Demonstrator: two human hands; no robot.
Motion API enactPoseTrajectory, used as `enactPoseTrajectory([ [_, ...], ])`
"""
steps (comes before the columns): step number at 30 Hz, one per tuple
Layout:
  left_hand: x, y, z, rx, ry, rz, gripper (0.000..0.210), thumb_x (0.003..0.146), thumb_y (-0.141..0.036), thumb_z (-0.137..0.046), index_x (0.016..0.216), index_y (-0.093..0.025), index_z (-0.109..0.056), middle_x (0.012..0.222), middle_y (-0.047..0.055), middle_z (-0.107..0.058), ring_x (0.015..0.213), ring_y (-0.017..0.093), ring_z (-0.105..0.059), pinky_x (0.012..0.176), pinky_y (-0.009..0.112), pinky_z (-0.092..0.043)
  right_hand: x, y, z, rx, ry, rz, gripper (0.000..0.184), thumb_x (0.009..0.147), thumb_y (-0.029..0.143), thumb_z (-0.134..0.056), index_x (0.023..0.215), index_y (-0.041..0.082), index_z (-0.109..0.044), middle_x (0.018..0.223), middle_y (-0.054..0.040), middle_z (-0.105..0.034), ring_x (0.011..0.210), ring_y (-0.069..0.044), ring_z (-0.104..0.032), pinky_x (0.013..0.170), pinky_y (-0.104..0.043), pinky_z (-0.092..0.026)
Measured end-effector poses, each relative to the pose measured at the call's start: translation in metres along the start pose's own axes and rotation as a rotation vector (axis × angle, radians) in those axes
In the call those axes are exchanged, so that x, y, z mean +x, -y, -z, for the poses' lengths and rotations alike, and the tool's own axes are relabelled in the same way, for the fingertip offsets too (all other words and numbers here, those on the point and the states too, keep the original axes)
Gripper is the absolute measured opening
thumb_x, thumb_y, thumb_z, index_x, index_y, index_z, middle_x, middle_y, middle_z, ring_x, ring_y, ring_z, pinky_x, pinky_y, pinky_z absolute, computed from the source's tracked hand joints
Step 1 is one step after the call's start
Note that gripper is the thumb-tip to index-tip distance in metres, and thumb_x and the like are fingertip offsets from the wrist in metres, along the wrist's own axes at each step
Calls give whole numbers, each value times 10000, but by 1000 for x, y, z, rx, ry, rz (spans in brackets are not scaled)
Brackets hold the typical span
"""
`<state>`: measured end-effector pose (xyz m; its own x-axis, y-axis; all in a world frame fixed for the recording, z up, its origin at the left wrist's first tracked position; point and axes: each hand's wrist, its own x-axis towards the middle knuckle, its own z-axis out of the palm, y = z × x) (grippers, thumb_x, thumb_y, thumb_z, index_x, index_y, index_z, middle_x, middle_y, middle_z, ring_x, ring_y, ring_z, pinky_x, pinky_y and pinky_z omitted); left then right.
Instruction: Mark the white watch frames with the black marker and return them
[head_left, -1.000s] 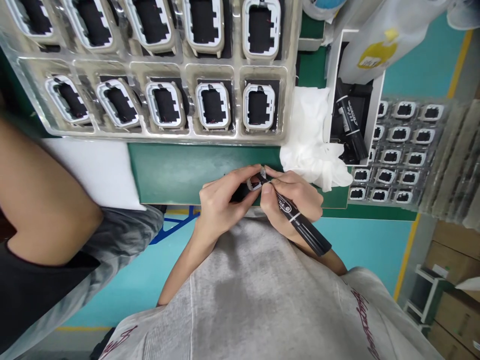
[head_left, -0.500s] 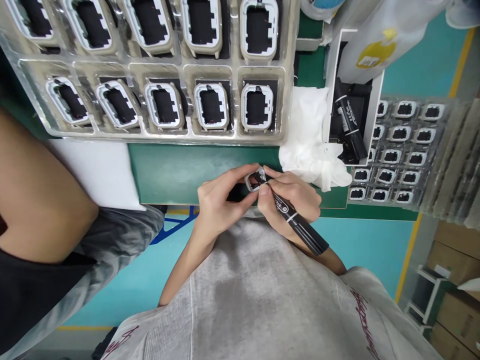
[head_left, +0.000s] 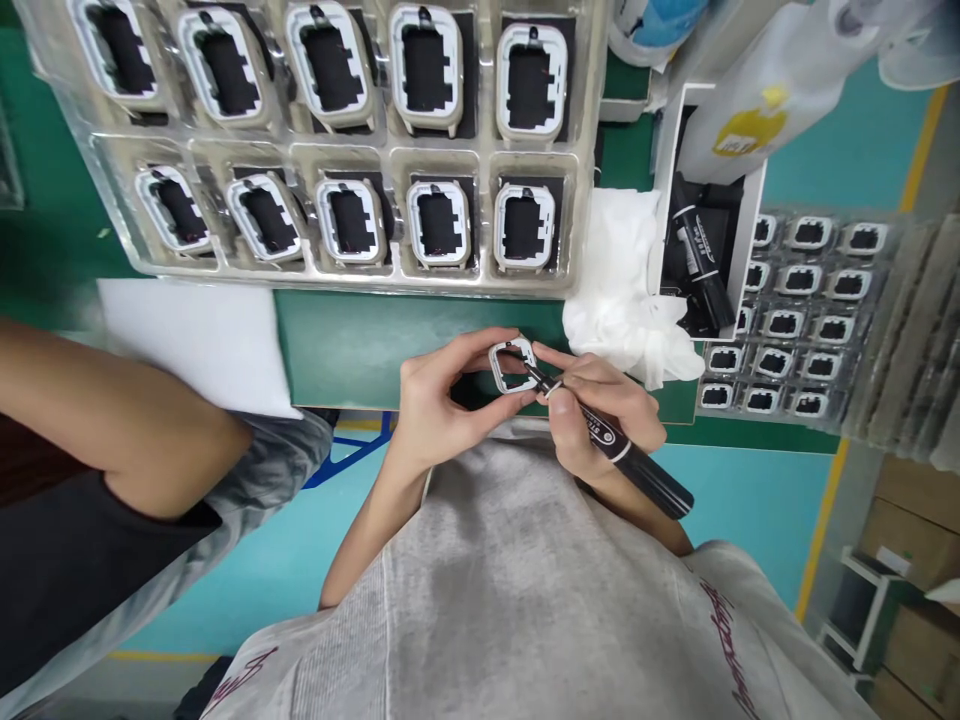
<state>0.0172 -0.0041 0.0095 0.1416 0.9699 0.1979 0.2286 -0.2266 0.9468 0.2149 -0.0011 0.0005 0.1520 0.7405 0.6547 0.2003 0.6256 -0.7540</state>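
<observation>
My left hand (head_left: 442, 400) pinches a small white rectangular frame with rounded corners, like a watch case (head_left: 496, 372), by its edges between thumb and fingers. A black marker pen (head_left: 637, 468) is gripped in my right hand (head_left: 600, 405), its thick end slanting down to the right. The pen's narrow tip lies at the right inner edge of the frame; whether it touches cannot be made out. Both hands are close together over the front edge of the green table (head_left: 352, 350).
Ahead lies a clear plastic tray (head_left: 337, 280) with several similar frames. Crumpled white tissue (head_left: 630, 330) sits beside a white box (head_left: 742, 235) holding markers and a bottle (head_left: 757, 100). More trays (head_left: 795, 300) stand at right. A co-worker's arm (head_left: 112, 410) is at left, near white paper (head_left: 202, 345).
My right hand has drawn the marker slightly right and down, and more of the frame's opening shows. The co-worker's arm has shifted. The view has moved a little.
</observation>
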Motion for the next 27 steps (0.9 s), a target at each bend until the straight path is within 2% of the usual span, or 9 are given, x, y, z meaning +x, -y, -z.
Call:
enactPoseTrajectory([
  [3,0,0,0,-24,10,26,576,1035,-525,-1145,1504,-290,-907,1266,76,-1018,1094,301,-1029,1022,392,-873,-3,1,0,-15,6,-63,58,1212,296,-825,1178,301,-780,849,66,-817,610,-185,-784,823,-526,-928],
  [7,1,0,0,-50,20,28,581,1016,-525,-1162,1478,-282,-906,1288,84,-1018,1119,300,-1032,1043,379,-873,-5,-1,-3,7,-83,-19,67,1213,337,-836,1213,312,-774,825,81,-781,549,-175,-721,747,-499,-909],
  [10,0,1,1,-82,31,18,572,1027,-466,-1159,1505,-288,-900,1330,87,-1017,1149,292,-1032,1080,366,-866,-6,-4,-4,7,-67,0,72,1203,321,-841,1231,316,-776,822,88,-777,533,-172,-714,736,-498,-904],
  [14,-1,2,0,-51,17,22,571,1029,-520,-1151,1487,-279,-910,1338,94,-1015,1132,297,-1032,1053,372,-871,-6,-4,-4,47,-50,-32,92,1204,315,-850,1248,330,-772,837,93,-779,548,-180,-722,764,-534,-903],
  [16,-2,2,-1,-30,-13,-1,566,1018,-524,-1159,1468,-278,-918,1317,85,-1017,1103,289,-1031,1026,360,-869,-6,-2,-4,44,-51,-52,84,1208,323,-846,1240,323,-768,835,90,-773,553,-181,-724,781,-544,-905],
  [21,-4,1,-5,0,-64,-58,519,1033,-410,-1149,1484,-291,-921,1241,45,-1020,1038,255,-1023,996,332,-859,-6,0,-1,11,-22,-72,79,1216,335,-816,1208,318,-739,824,87,-761,546,-172,-733,778,-497,-908],
  [24,-6,0,-6,55,-69,-41,541,1023,-461,-1156,1479,-294,-918,1125,21,-1010,949,251,-1008,962,358,-862,-7,-1,1,29,13,-99,93,1202,307,-827,1216,318,-736,848,71,-781,590,-185,-766,805,-506,-916],
  [27,-9,1,-6,67,-61,-17,542,1040,-501,-1138,1491,-307,-908,1044,6,-992,889,250,-987,939,390,-860,-7,-3,1,2,-11,-109,97,1231,373,-798,1210,347,-707,792,94,-737,529,-179,-701,752,-489,-904],
])
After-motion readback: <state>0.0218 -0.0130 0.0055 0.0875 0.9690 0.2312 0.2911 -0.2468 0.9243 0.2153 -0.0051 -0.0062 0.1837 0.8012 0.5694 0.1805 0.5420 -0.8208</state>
